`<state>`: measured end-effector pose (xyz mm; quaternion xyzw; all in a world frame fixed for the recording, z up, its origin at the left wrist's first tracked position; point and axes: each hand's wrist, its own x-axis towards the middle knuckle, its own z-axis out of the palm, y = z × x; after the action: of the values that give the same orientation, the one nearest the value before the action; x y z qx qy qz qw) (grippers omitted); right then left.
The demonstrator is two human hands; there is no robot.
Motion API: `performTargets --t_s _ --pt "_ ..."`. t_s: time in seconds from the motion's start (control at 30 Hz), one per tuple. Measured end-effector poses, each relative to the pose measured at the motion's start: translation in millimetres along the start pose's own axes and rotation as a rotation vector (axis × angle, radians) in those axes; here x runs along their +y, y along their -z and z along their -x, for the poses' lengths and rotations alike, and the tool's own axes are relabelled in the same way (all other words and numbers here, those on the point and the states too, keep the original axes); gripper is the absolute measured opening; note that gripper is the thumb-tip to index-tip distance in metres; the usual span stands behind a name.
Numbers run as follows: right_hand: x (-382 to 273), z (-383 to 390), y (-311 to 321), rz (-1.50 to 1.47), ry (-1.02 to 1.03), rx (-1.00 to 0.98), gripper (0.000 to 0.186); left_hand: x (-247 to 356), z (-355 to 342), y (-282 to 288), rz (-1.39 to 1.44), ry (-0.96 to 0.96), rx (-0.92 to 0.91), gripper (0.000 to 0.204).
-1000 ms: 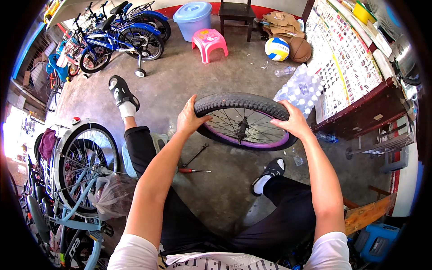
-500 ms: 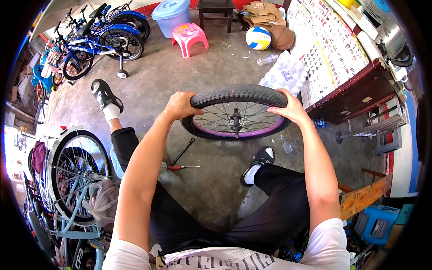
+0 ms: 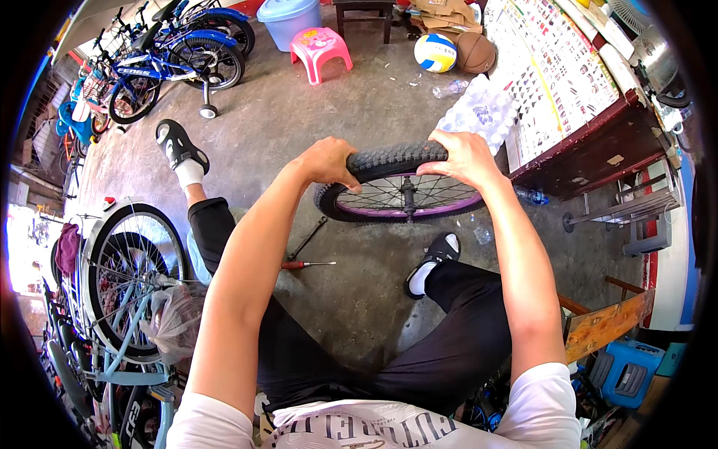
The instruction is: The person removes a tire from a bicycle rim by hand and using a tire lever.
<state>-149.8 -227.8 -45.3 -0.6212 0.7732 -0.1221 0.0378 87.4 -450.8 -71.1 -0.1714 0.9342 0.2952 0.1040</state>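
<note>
A bicycle wheel [image 3: 398, 159] with a black knobby tyre, a purple rim and a dark hub stands tilted in front of me, its lower part near the floor. My left hand [image 3: 327, 162] grips the tyre's upper left, thumb toward the spokes. On the upper right, my right hand [image 3: 465, 159] is closed round the tyre, its thumb on the near side. A short stretch of tread shows between the hands. On the floor between my feet lie a red-handled screwdriver [image 3: 303, 265] and a dark wrench [image 3: 308, 238], partly hidden by my left arm.
An upturned light-blue bicycle [image 3: 123, 337] stands close on my left. Blue children's bikes [image 3: 161, 71], a pink stool [image 3: 320, 52] and a lidded bucket [image 3: 290, 24] are at the back. Two balls [image 3: 435, 53], bagged white items [image 3: 479, 112] and a dark red cabinet [image 3: 598, 161] stand right.
Both hands have come closer together along the top of the tyre, the right one moving left. The wheel has shifted slightly right in view and shows less of its spokes.
</note>
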Motion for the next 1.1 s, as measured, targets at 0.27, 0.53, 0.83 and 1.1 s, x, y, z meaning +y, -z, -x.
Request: performTargets --t_s 0.27,0.53,0.83,1.1 --pt "12.2 14.7 -9.2 -0.029 0.015 0.256 0.077 -11.3 6.2 -66.5 0.177 -0.13 0.654 0.086" --pt "27.8 32.3 7.1 -0.106 -0.123 0.179 0.074 -27.4 -7.7 -130.1 0.41 0.397 0.806 0.085" --pt "-12.5 9.2 -17.9 -0.142 0.08 0.288 0.058 22.9 -8.8 -28.8 -0.132 -0.144 0.834 0.043" --pt "-7.5 1.5 -69.0 -0.307 -0.05 0.188 0.056 33.6 -2.7 7.9 -0.339 -0.244 0.612 0.046"
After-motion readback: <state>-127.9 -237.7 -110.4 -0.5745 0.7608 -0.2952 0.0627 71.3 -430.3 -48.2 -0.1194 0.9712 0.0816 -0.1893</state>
